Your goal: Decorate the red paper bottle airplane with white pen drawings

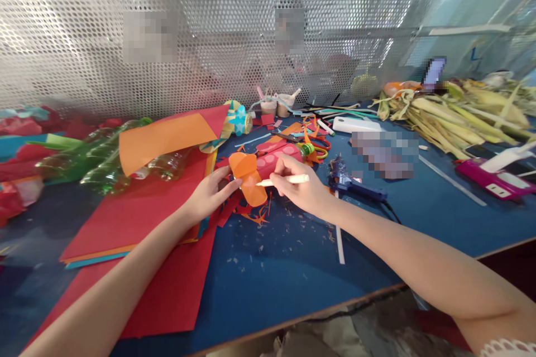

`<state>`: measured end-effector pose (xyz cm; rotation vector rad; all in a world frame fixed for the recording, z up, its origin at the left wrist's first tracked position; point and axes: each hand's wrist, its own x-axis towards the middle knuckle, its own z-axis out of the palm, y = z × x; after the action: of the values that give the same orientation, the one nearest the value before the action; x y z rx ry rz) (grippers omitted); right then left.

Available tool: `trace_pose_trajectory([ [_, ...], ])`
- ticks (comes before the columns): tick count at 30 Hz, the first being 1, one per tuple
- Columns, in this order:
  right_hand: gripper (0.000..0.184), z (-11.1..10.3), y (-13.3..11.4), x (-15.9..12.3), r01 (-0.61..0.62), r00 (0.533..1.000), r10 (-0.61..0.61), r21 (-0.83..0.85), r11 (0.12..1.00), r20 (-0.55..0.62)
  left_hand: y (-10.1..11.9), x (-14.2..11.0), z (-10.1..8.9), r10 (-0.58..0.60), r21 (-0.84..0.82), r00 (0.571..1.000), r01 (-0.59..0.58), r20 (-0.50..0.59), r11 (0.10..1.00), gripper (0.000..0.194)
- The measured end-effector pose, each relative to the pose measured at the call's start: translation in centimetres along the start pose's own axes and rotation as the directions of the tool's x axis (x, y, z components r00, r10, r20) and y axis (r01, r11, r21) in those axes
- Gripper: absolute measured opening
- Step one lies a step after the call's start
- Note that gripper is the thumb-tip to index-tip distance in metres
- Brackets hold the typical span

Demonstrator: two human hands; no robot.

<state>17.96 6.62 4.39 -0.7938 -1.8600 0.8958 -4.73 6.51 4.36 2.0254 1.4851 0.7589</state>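
An orange paper cutout (254, 195) with rounded petals lies under both my hands, near the middle of the table. My left hand (213, 194) grips its left edge between thumb and fingers. Between the fingers of my right hand (299, 181) is a white marker (298, 179), its tip at the cutout's centre. Just behind sits a plastic bottle wrapped in red paper with pink dots (274, 159), its green neck (307, 149) pointing right. Orange and red paper scraps (257, 213) are scattered below the cutout.
Stacked coloured paper (138, 223) and green plastic bottles (104, 164) lie left. At right are a blue glue gun (355, 185), a white strip (339, 237), dried husks (452, 117) and a magenta power strip (494, 178). Scissors (287, 136) and small cups (286, 105) stand behind, before a perforated metal screen (234, 28).
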Motion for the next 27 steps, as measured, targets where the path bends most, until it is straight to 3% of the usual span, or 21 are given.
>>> trace_pose_trajectory([
  [4, 0.022, 0.04, 0.05, -0.09, 0.006, 1.0, -0.006, 0.012, 1.0, 0.028, -0.01, -0.05, 0.04, 0.002, -0.011, 1.0, -0.002, 0.0, 1.0, 0.072],
  [11, 0.021, -0.02, -0.1, 0.08, -0.006, 1.0, 0.006, -0.029, 1.0, -0.015, 0.15, -0.09, -0.02, 0.008, 0.01, 1.0, -0.008, -0.012, 1.0, 0.071],
  [16, 0.021, 0.02, 0.05, -0.08, -0.005, 0.999, 0.006, 0.035, 0.999, -0.044, 0.11, -0.08, -0.04, 0.01, 0.004, 1.0, -0.01, -0.015, 1.0, 0.067],
  [22, 0.024, 0.23, 0.02, -0.46, 0.017, 0.998, -0.024, 0.131, 0.991, 0.055, 0.06, -0.02, -0.02, 0.021, -0.007, 1.0, -0.021, -0.007, 1.0, 0.067],
  [27, 0.024, 0.25, 0.02, -0.44, 0.035, 0.997, -0.042, 0.105, 0.994, 0.07, 0.16, 0.06, -0.04, 0.022, -0.002, 1.0, -0.022, -0.01, 1.0, 0.065],
])
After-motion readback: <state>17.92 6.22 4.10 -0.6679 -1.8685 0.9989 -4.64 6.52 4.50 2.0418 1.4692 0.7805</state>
